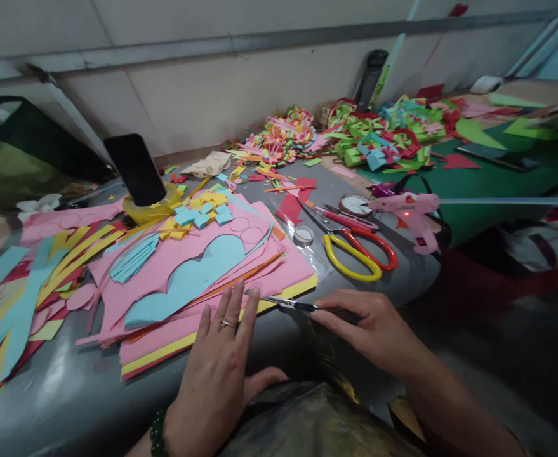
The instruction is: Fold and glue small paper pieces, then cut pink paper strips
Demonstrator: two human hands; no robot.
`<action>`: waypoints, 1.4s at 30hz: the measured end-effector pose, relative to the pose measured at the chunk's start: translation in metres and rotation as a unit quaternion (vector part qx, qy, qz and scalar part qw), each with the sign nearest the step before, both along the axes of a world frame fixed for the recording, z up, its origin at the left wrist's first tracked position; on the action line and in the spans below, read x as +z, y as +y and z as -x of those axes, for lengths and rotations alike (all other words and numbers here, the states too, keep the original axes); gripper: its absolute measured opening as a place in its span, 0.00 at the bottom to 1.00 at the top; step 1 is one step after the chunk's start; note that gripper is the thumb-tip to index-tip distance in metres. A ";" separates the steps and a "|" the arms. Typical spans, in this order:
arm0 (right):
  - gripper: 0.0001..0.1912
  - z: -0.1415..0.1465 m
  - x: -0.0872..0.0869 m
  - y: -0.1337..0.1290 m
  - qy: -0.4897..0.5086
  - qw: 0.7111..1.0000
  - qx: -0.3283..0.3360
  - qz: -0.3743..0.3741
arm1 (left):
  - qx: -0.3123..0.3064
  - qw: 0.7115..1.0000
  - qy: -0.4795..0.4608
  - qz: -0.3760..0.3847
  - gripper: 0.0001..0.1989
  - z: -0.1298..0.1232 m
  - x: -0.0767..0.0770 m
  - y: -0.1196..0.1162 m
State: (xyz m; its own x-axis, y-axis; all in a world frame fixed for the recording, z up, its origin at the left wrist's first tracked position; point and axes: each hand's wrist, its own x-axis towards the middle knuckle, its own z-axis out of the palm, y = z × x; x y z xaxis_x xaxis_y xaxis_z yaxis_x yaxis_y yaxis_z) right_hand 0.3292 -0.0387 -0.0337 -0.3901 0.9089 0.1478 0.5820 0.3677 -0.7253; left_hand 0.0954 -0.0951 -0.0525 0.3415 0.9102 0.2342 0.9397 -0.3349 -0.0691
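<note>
My left hand [224, 358] lies flat with fingers spread on the near edge of a stack of pink paper [164, 346]. A ring is on one finger and a dark green bead bracelet [157, 433] circles the wrist. My right hand [376, 327] is closed round a craft knife [291, 304], its thin blade pointing left, by my left fingertips. Whether the blade touches the paper I cannot tell. Yellow sheets [152, 360] show beneath the pink ones. On top rest a cut blue paper shape [202, 266], orange strips and small folded blue and yellow pieces [205, 212].
Scissors with red and yellow handles [355, 257] lie right of the stack, beside a pink glue gun [414, 212] showing a red light. A phone [136, 168] stands upright at the back left. Coloured strips [26, 304] spread leftward; piles of paper flowers [288, 136] line the wall.
</note>
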 end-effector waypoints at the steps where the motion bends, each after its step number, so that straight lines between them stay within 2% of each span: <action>1: 0.08 0.000 0.000 0.000 -0.001 1.000 0.000 0.001 | -0.004 1.000 -0.002 -0.004 0.50 0.003 0.001 -0.001; 7: 0.08 0.002 0.001 0.002 0.000 1.000 -0.007 -0.012 | -0.024 1.000 -0.010 -0.001 0.49 0.014 -0.003 -0.007; 12: 0.08 0.000 0.001 0.001 -0.009 1.000 -0.002 -0.008 | -0.013 1.000 -0.018 -0.003 0.47 0.010 -0.007 -0.006; 21: 0.07 -0.005 0.003 0.001 -0.016 0.999 -0.020 -0.024 | 0.002 1.000 0.000 -0.014 0.46 0.004 -0.003 -0.004; 32: 0.07 0.001 -0.003 -0.002 -0.005 0.999 -0.018 -0.035 | -0.012 0.999 -0.025 0.022 0.49 0.004 -0.009 -0.003; 42: 0.06 -0.002 -0.002 -0.003 0.001 1.000 -0.002 -0.023 | -0.012 1.000 -0.015 0.007 0.52 0.001 -0.008 -0.001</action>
